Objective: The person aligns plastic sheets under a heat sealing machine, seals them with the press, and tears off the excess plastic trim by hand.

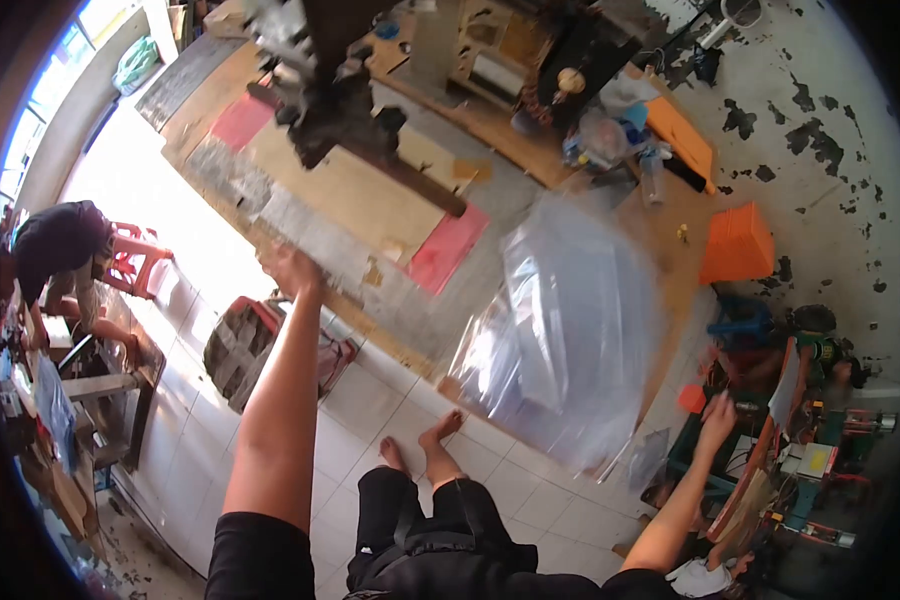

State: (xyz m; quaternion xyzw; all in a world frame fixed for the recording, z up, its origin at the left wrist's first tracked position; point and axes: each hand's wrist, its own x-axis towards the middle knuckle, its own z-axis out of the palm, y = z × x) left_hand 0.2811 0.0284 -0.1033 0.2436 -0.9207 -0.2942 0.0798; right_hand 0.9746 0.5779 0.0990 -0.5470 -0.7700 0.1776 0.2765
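Note:
At the near left edge of the worktable (355,312), my left hand (292,270) is raised on an outstretched arm. Its fingers are blurred, and I cannot tell whether they touch the edge. My right hand (717,415) is out to the right beside a dark green machine (745,440). Its fingers are too small and blurred to read, and nothing held shows clearly. A stack of clear plastic sheets (580,320) lies on the table between my hands. Farther in, a beige board (340,190) with pink pieces (450,248) lies under a dark metal press head (345,115).
An orange bin (738,243) and a blue stool (738,318) stand at the right. Plastic bottles (652,175) sit on the table's far right corner. A covered seat (242,350) is below the left edge. Another person (65,245) bends by a red stool (138,258) at far left.

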